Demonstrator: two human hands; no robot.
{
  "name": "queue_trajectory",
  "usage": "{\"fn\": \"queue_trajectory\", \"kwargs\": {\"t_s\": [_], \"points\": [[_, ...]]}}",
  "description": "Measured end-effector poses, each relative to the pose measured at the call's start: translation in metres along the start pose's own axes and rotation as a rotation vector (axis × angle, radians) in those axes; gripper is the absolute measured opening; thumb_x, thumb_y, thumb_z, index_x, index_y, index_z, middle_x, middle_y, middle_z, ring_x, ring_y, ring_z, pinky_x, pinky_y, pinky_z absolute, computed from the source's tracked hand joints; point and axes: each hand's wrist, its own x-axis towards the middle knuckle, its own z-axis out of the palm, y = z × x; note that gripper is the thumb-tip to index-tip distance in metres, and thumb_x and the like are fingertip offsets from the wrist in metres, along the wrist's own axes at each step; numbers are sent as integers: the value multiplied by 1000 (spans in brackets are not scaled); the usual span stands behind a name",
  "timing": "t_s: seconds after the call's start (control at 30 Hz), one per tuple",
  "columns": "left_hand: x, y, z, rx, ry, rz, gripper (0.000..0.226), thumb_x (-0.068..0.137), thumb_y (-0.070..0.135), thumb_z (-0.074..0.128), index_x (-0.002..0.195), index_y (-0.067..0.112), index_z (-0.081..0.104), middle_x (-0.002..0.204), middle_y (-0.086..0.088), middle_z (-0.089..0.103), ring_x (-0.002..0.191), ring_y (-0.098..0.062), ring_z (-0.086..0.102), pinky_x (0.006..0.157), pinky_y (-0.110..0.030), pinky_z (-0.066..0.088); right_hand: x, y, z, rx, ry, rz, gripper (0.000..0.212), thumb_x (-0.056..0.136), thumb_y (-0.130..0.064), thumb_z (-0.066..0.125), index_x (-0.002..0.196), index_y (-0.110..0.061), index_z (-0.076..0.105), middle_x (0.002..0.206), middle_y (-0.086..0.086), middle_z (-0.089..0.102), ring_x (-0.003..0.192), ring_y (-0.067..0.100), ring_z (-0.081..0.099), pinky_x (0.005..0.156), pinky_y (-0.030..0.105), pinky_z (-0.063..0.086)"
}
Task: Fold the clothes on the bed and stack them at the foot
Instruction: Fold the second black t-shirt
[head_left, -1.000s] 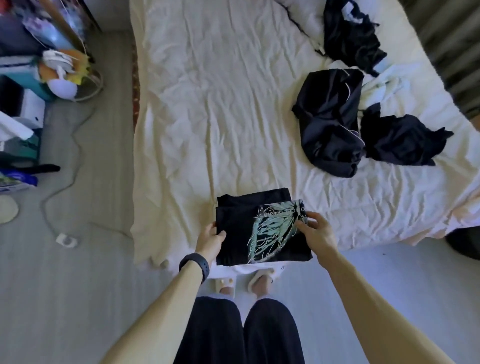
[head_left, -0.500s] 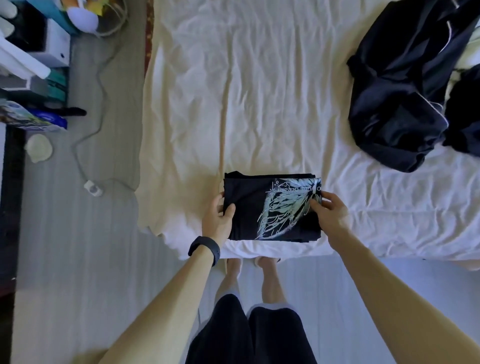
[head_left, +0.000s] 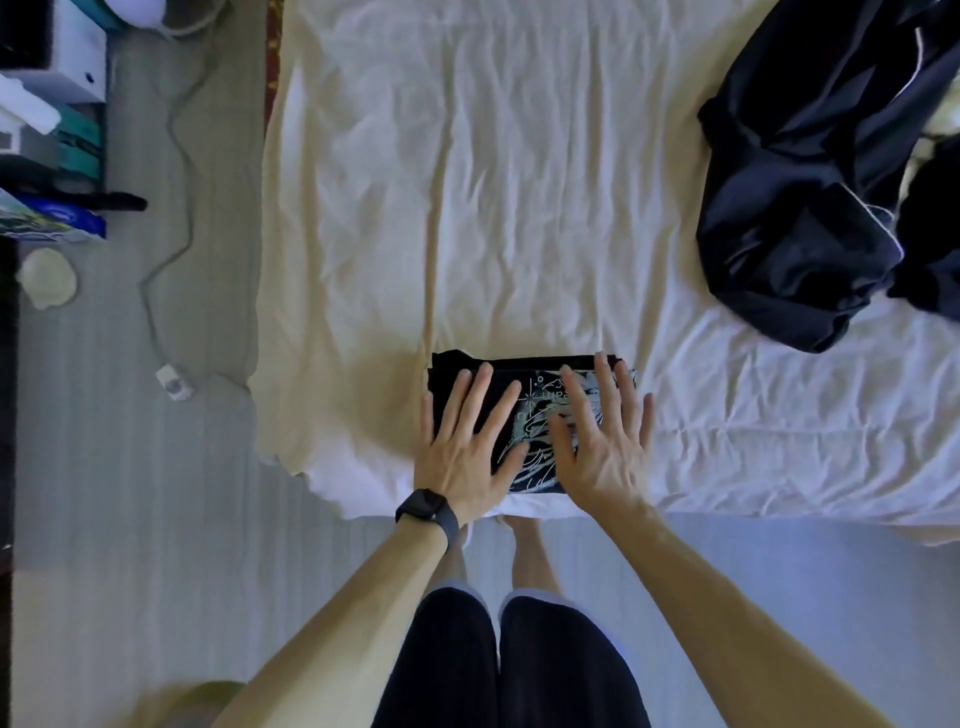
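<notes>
Black folded T-shirt (head_left: 537, 410) at foot edge of bed (head_left: 332, 364), pressed flat under left grip (head_left: 462, 457) and right grip (head_left: 597, 457), both spread wide. Open sheet (head_left: 493, 208) beyond; dark crumpled garments (head_left: 805, 208) well apart at right.

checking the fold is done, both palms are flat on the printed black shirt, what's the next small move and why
Probably lift both hands and reach right for the crumpled dark garment. The left hand and right hand lie flat on the folded shirt, a neat rectangle at the near edge of the bed; the garment lies unfolded.
</notes>
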Motion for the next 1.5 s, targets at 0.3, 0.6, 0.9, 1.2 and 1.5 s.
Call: {"fn": "queue_trajectory", "kwargs": {"t_s": [0.3,0.6,0.9,1.2,1.5], "points": [[41,-38,76,-22,15,28,71,88,62,48,154,48,26,167,4,20,155,-24,14,122,-59,7,18,41,84,-62,-59,6,61,104,-60,22,161,-39,17,168,4,21,157,27,14,123,58,19],[38,-50,104,-5,140,119,69,83,62,44,149,47,31,156,-1,35,149,-26,24,119,-58,11,16,59,118,-61,114,-117,58,103,-54,29,151,-24,39,156,17,34,146,42,30,109,69,36],[41,-44,74,-49,15,106,68,87,57,46,152,43,34,161,-1,33,152,-26,22,122,-56,6,16,30,83,-156,-46,15,60,104,-59,20,160,-39,15,169,1,18,158,22,10,126,49,5],[26,-48,-61,-10,-207,170,52,97,27,47,148,28,46,143,-6,49,136,-28,40,114,-43,28,-4,-45,-47,-341,-313,144,58,103,-43,44,158,-38,25,170,-3,17,157,23,8,126,49,12],[-94,-128,-242,-61,9,-20,44,98,25,46,141,30,52,138,1,59,126,-23,53,113,-41,29,-81,-207,-167,34,32,-70,36,100,-32,56,135,-26,62,137,-4,62,137,20,45,101,38,43]]}}
